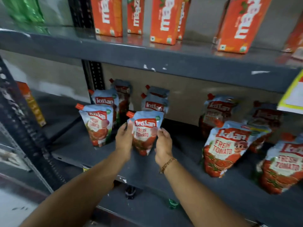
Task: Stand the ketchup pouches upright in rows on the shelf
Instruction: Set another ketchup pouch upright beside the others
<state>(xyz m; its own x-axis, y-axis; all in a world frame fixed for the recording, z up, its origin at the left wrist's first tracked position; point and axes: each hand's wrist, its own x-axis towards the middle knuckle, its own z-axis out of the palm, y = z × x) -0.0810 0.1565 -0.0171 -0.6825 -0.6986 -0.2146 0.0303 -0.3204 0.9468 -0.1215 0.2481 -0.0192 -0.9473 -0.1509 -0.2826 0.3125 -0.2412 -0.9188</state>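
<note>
ketchup pouch (144, 133) upright on shelf (164, 171) | left hand (124, 139), right hand (163, 143) grasping both sides | likely soft, slick, bottom-heavy | grip mid-body, not spout

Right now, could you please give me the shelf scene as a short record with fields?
held item: ketchup pouch, upright, front of second row
left hand: left hand on the pouch's left edge
right hand: right hand on its right edge
shelf: grey shelf
left row: front pouch standing, more behind it
right side: larger pouches, leaning
shelf above: orange juice cartons
</note>
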